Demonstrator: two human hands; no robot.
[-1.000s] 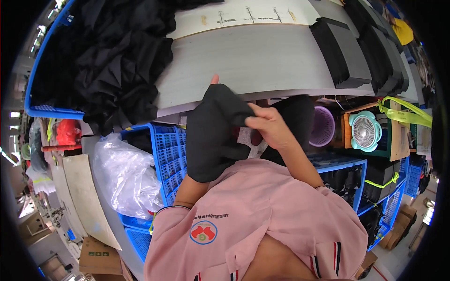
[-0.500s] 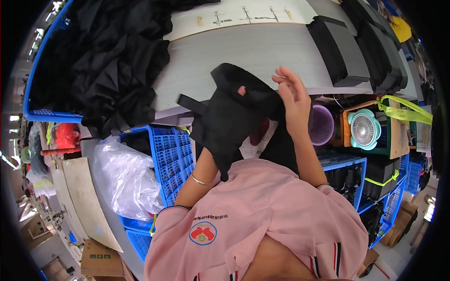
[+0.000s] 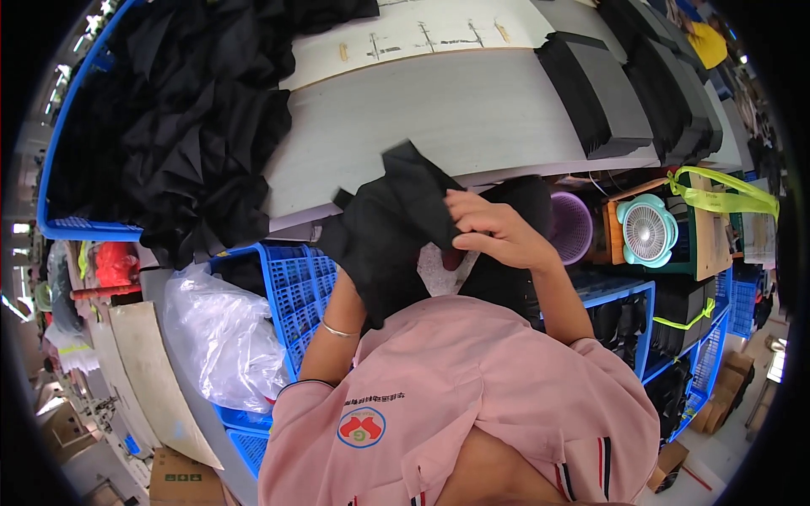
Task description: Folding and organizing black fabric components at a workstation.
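A piece of black cloth (image 3: 380,228), sewn into some garment-like shape I cannot make out, hangs in front of my body at the table's near edge. My left forearm (image 3: 325,333), with a bracelet at the wrist, runs up under it, and the cloth hides that hand completely. My right hand (image 3: 494,228) is at the right edge of the cloth, its fingers curled and closed on that edge. One corner of the cloth sticks up toward the table.
The grey table (image 3: 405,110) carries a heap of black cloth (image 3: 194,126) in a blue crate on the left and stacked dark panels (image 3: 595,97) on the right. Below stand a bagged blue basket (image 3: 295,295), a purple basket (image 3: 572,228) and a small fan (image 3: 647,230).
My right hand has come down and inward from above, its raised fingers now closed on the cloth's edge. The cloth has shifted lower and left; a fingertip that showed at it is now hidden.
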